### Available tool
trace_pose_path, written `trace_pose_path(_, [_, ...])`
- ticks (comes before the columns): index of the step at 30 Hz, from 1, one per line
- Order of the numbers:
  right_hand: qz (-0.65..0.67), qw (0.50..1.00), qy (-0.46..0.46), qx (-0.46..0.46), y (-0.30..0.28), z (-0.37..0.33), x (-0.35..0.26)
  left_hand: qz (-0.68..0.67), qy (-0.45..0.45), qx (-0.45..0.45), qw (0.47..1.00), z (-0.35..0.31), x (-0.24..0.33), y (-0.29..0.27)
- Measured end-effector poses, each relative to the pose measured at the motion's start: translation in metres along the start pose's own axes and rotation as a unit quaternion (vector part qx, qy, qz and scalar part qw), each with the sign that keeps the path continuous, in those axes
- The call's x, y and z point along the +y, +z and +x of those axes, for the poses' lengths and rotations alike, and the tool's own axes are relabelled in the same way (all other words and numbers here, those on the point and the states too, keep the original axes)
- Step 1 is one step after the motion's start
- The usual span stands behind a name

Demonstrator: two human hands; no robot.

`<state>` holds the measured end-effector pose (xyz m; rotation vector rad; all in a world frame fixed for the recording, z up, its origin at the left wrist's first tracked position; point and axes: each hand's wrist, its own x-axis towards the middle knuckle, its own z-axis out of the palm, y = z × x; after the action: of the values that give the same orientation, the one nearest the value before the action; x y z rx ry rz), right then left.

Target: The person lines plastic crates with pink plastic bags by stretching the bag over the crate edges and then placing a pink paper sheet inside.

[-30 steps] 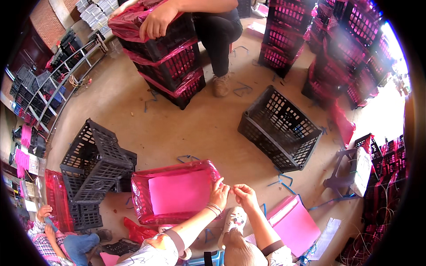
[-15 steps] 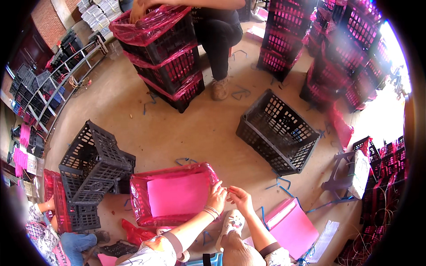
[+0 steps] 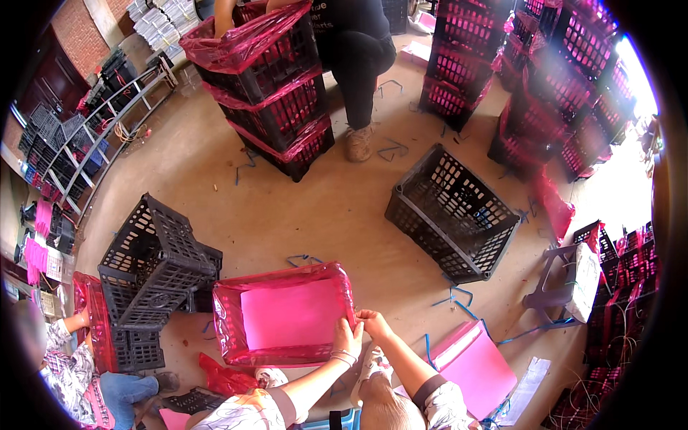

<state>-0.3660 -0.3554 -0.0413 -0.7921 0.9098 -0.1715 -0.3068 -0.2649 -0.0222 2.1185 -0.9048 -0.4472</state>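
Observation:
A crate lined with pink-red plastic film stands low in front of me, with a pink sheet lying flat inside. My left hand is closed at its right end, bent over the film's edge. Just beside it, my right hand pinches the film near the same corner. The fingertips of both hands are partly hidden, and the two hands almost touch.
Black crates lie at the left and right. A lined crate stack stands ahead by another person. Pink sheets, blue straps and a stool are at right. Someone works at far left.
Both hands have come down and closer to the crate's right end, from held together beside it to gripping the film's edge. The person ahead has shifted their arms at the crate stack.

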Motion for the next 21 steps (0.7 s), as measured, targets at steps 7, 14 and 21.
trace_pose_path(7, [-0.141,0.989,-0.038,0.015,0.000,-0.008,-0.009,-0.026,-0.076,-0.019,0.997,0.004,0.021,-0.009])
trace_pose_path(14, [-0.082,0.982,-0.159,0.060,0.012,-0.017,-0.007,0.013,-0.056,0.019,0.998,0.004,0.025,-0.006])
trace_pose_path(21, [0.017,0.992,-0.129,-0.003,0.010,-0.015,-0.011,0.040,-0.063,0.031,0.997,0.003,0.027,-0.008])
